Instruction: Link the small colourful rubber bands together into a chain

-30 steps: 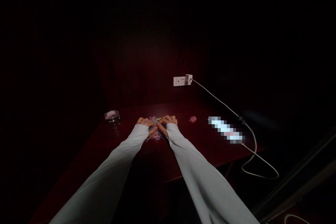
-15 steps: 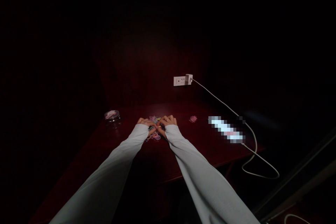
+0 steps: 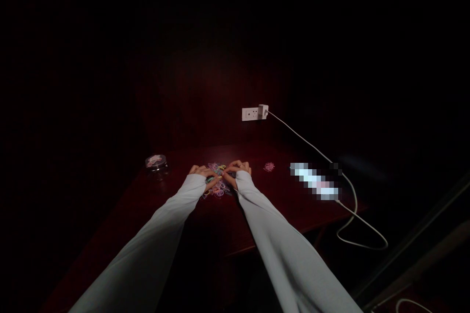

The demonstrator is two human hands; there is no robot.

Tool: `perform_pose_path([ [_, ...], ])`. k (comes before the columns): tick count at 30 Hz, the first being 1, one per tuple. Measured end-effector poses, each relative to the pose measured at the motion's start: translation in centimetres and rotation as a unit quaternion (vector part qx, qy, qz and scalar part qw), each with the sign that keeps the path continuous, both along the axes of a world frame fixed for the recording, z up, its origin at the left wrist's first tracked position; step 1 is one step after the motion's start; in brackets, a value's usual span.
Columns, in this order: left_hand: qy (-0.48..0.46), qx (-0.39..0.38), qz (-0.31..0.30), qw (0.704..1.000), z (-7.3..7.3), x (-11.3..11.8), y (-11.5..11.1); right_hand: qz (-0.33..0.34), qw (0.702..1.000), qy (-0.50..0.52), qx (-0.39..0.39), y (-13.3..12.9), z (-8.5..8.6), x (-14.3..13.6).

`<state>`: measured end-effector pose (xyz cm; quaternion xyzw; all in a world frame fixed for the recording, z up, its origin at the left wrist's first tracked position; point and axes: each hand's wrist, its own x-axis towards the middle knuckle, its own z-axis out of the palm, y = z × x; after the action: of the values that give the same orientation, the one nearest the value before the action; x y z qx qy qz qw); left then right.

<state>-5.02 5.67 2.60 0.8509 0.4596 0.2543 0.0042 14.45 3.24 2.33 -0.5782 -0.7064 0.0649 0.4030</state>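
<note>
A loose pile of small, many-coloured elastic hair bands (image 3: 219, 190) lies on the dark red table, partly covered by my hands. My left hand (image 3: 200, 172) is over the pile's left side, thumb and forefinger brought together in a pinch. Facing it from the right, my right hand (image 3: 239, 168) also pinches, its fingertips close to the left ones. Whatever is between the fingertips is too small and dark to make out. Right of my right hand sits a separate little heap of pink hair bands (image 3: 269, 167).
A clear jar (image 3: 157, 166) with a patterned lid stands at the left. On the right lies a lit, blurred-out device (image 3: 316, 182), its white cable (image 3: 306, 141) running to a charger in the wall socket (image 3: 250, 114). The table's front edge (image 3: 238, 252) is nearest me.
My right hand has shifted slightly right, and the gap between my hands is a little wider. More of the hair-band pile shows between them. The view has moved slightly.
</note>
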Motion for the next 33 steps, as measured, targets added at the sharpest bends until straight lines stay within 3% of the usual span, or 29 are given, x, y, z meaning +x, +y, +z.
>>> perform_pose_path([
  [5,-0.012,0.002,0.008,1.000,0.2,-0.3,-0.2,-0.006,0.999,0.039,0.004,0.0,0.4,0.4],
  [12,-0.071,-0.027,0.026,0.997,0.3,-0.6,0.2,-0.071,0.994,0.086,0.014,0.3,0.8,1.8],
  [20,-0.099,-0.038,0.030,0.994,-0.3,-0.8,0.4,-0.139,0.988,-0.009,0.064,0.7,0.9,5.5],
  [27,-0.121,-0.020,0.051,0.991,-0.3,-0.7,-0.2,-0.272,0.961,-0.046,-0.007,0.7,1.2,9.8],
  [33,-0.130,-0.015,0.077,0.988,-0.6,-1.1,0.4,-0.311,0.947,-0.053,-0.054,0.6,0.8,11.2],
])
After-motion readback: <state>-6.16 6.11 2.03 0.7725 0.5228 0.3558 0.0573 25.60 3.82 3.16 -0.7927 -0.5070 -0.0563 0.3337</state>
